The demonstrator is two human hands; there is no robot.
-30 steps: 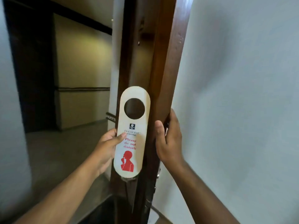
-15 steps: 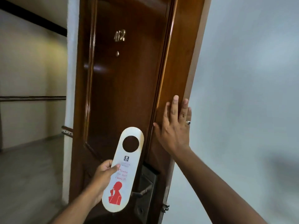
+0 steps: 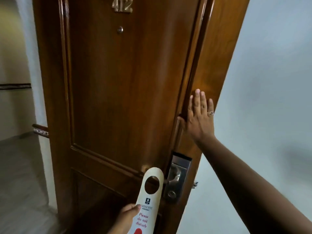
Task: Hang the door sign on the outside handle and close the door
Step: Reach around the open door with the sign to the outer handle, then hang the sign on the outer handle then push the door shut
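Holding the door sign [image 3: 148, 198] up beside the handle [image 3: 173, 177] of the door [image 3: 121, 92].
Left hand [image 3: 126, 218] pinches the sign's lower half, its hole just left of the handle; right hand [image 3: 198, 119], spread flat, presses the door above the handle.

Brown panelled wooden door [image 3: 121, 92]: glossy varnish. Silver metal lever handle [image 3: 173, 179]: brushed sheen. Cream oblong card door sign [image 3: 148, 200]: matt, smooth.

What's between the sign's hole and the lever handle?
Nothing: in the head view the door sign, held by the left hand, has its right edge right at the lever handle, not yet hooked on.
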